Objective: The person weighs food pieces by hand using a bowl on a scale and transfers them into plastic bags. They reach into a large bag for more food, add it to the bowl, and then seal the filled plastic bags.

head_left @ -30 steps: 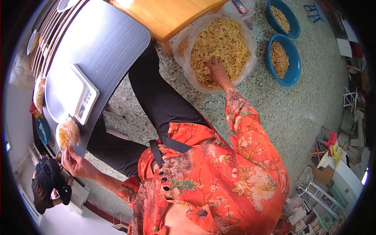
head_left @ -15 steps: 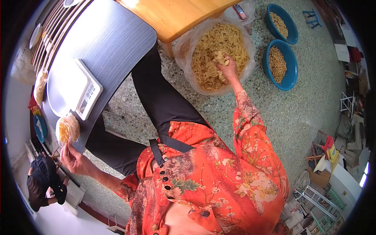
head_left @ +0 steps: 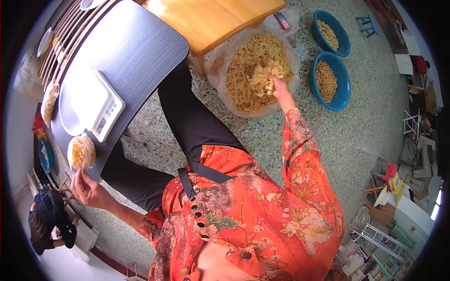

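At the table's edge, my left hand (head_left: pixel 91 191) pinches the rim of a small clear plastic bag (head_left: pixel 88 149) with pale yellow pieces in it. The bag stands just below a white kitchen scale (head_left: pixel 107 112). On the floor is a large clear plastic bag (head_left: pixel 218 63), its mouth wide, full of yellowish dried flaky pieces (head_left: pixel 248 51). Over its right side, my right hand (head_left: pixel 282 91) has its fingers closed on a handful of these pieces, lighter than the heap around them.
The scale rests on a dark table (head_left: pixel 136 42); a wooden table (head_left: pixel 215 18) stands beside it. Two blue basins (head_left: pixel 348 86) hold short stick-shaped pieces. A phone (head_left: pixel 282 20) lies near the large bag. Another person (head_left: pixel 49 218) is at lower left.
My right hand has shifted slightly right and down over the large bag, still gripping flaky pieces. My left hand stays at the small bag's rim. The whole view has shifted a little.
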Demonstrator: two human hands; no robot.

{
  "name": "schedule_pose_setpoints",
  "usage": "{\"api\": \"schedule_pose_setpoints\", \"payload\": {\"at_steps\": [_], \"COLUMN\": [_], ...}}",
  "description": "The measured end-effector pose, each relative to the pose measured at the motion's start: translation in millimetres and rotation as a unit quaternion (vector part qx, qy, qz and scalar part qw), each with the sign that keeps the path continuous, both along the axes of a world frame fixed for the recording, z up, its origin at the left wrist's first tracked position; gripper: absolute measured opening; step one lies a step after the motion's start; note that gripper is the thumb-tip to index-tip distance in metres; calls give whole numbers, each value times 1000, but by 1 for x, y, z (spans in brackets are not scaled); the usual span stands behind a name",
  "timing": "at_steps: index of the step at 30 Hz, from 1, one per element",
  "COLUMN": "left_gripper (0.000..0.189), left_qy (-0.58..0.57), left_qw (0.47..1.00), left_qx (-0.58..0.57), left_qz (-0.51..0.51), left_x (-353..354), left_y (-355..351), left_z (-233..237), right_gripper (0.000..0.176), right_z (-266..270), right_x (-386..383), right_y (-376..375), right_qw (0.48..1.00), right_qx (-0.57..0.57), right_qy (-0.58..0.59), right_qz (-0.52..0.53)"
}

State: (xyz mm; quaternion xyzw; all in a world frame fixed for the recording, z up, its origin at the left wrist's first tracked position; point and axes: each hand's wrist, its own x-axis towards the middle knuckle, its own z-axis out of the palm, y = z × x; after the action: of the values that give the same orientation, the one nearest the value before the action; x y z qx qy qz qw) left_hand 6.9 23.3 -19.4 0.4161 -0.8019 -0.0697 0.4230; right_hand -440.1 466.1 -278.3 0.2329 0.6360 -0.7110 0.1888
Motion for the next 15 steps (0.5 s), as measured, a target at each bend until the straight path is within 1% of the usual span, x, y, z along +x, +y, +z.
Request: {"api": "schedule_pose_setpoints", "payload": {"at_steps": [1, 3, 5, 7, 8, 10, 11, 12, 13, 14, 15], "left_gripper": [13, 13, 13, 13, 13, 13, 12, 12, 12, 12, 12], "left_qy": [2, 4, 7, 9, 15, 21, 22, 24, 25, 17, 8], "left_qw": [1000, 1000, 1000, 1000, 1000, 1000, 1000, 1000, 1000, 1000, 1000], "left_qx": [-1, 0, 5, 9, 8, 7, 11, 16, 16, 10, 3], "left_qz": [0, 4, 5, 6, 1, -3, -1, 3, 4, 9, 12], "left_x": [1, 5, 3, 3, 4, 5, 5, 5, 5, 5, 4], "left_y": [-1, -4, -1, -1, -2, -3, -3, -2, -1, 0, 0], "left_z": [-1, -4, -2, -1, -2, -2, -2, -2, -1, 0, 0], "right_gripper": [49, 43, 39, 47, 47, 55, 55, 60, 65, 65, 65], "right_z": [-7, -24, -23, -20, -10, 13, 25, 37, 36, 33, 32], "right_x": [-1, -4, -4, -2, 0, 7, 10, 13, 12, 9, 6], "right_y": [1, 1, -1, -8, -14, -24, -27, -31, -29, -26, -22], "right_qw": [1000, 999, 997, 998, 998, 998, 998, 998, 997, 997, 999], "right_qx": [-1, 34, 51, 23, 22, 45, 44, 57, 70, 71, 22], "right_qy": [2, 39, 58, 57, 58, 42, 43, 33, 23, 24, 32], "right_qz": [0, -9, -14, -16, -15, -1, -1, -12, -23, -23, -6]}}
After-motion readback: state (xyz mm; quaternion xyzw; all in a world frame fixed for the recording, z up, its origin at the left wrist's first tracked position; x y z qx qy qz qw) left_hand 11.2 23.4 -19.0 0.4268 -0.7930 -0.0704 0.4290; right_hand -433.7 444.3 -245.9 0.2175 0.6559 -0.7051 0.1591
